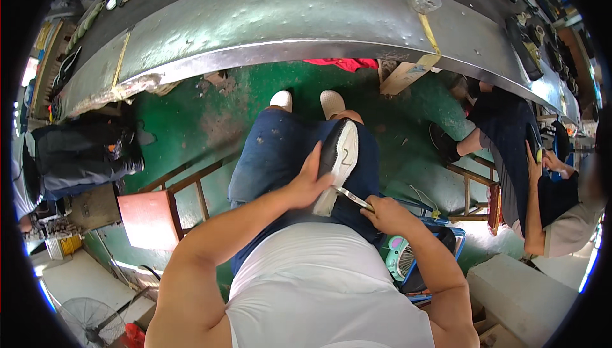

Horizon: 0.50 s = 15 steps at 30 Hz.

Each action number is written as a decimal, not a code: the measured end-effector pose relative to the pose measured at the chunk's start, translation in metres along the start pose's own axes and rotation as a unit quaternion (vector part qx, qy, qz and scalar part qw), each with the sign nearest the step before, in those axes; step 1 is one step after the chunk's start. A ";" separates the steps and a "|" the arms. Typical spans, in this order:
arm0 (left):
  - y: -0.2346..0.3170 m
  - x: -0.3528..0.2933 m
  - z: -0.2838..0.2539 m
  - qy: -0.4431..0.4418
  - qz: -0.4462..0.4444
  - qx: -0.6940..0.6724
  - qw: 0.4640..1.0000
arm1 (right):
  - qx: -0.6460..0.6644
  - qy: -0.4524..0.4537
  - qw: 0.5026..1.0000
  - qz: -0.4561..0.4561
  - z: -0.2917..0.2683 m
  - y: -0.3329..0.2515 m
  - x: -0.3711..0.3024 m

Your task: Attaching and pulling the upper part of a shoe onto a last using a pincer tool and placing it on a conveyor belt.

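Observation:
A dark shoe (pixel 345 153) with a pale sole lies sole up across my lap, its toe pointing away from me. A dark handwritten mark shows on the sole. My left hand (pixel 308 184) grips the shoe from its left side near the heel, the fingers partly hidden. In my closed right hand (pixel 390 215) is a slim metal hand tool (pixel 352 197); its far end reaches the sole's edge near the heel. The tool's exact kind cannot be made out. Dark blue cloth (pixel 258 150) covers my thighs under the shoe.
A metal-edged workbench (pixel 255 20) runs across in front, with a clear plastic cup (pixel 426 0) on it. On my right are a small green fan (pixel 400 257) and a seated co-worker (pixel 542 201). A pinkish stool (pixel 150 219) stands left.

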<state>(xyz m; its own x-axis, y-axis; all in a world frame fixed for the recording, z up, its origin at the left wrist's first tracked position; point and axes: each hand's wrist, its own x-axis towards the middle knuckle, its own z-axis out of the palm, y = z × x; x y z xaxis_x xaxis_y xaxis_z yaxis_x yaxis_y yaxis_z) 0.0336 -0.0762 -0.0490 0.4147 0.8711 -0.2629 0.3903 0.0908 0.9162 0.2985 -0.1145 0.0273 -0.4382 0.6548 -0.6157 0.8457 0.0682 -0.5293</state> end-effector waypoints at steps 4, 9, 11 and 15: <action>0.011 -0.025 -0.009 -0.086 -0.096 -0.056 0.990 | 0.172 -0.126 0.977 -0.011 -0.030 0.011 0.004; 0.010 -0.020 0.006 -0.014 -0.127 -0.072 0.989 | 0.233 0.020 0.972 0.025 -0.029 -0.021 -0.004; 0.018 -0.018 0.007 0.005 -0.112 0.021 0.993 | 0.192 0.191 0.961 -0.049 -0.010 -0.027 0.006; 0.028 -0.015 -0.010 0.004 -0.131 -0.052 0.990 | 0.026 0.103 0.994 -0.036 -0.010 -0.020 0.032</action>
<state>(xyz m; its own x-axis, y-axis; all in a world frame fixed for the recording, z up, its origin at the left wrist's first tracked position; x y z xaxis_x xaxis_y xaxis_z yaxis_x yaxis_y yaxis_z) 0.0302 -0.0814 -0.0165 0.3036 0.8146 -0.4943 0.3976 0.3631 0.8427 0.2711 -0.0871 0.0243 -0.4204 0.7900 -0.4464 0.7952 0.0838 -0.6005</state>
